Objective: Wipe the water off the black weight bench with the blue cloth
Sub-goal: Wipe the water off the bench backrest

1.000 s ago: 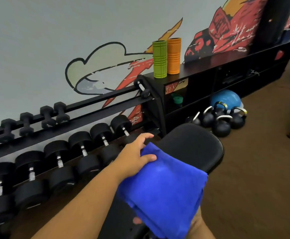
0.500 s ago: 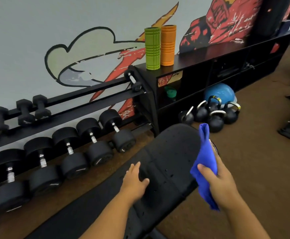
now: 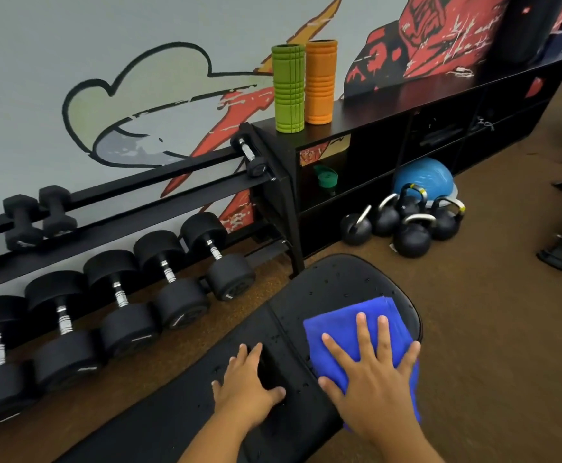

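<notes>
Flat and spread, my right hand (image 3: 374, 384) presses the blue cloth (image 3: 349, 332) onto the droplet-speckled black weight bench (image 3: 336, 282) near its far end. Just beside it I rest my left hand (image 3: 247, 390) open-fingered on the bench. Dumbbells (image 3: 172, 282) line the rack at left.

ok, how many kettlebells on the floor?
5 visible, clustered on the floor by the black shelf: far left, second, front, back, right. More may hide behind them.
</notes>
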{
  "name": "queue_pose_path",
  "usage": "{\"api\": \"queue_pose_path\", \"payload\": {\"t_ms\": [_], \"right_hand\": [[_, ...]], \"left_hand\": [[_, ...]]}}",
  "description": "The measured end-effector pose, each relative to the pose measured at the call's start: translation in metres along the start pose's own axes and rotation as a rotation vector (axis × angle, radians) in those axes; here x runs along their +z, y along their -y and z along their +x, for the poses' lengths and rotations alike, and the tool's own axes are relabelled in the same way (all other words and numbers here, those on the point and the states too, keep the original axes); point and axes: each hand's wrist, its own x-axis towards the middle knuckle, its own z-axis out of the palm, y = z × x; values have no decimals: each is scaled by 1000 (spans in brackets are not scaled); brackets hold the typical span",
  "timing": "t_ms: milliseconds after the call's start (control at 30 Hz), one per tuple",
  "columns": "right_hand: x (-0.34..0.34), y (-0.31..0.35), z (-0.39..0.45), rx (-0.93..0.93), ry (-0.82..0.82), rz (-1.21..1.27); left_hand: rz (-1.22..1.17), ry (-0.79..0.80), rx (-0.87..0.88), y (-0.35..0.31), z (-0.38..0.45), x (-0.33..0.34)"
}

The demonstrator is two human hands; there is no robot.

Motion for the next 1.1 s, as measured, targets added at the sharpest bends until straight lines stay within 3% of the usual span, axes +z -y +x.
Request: {"api": "queue_pose_path", "payload": {"t_ms": [300,667,900,1100], "right_hand": [[-7,-16,35,11,-89,-21],[4,-11,48,-223,-99,-115],[-4,5,57,-62,-126,-222],[8,16,49,-153,-77,-204]], "left_hand": [[228,-2,-55,-23,4,-6],[187,-6,-114,-42,10,1],[175,-12,-91,-39,15,5],[145,-40,-75,-32,12,8]]}}
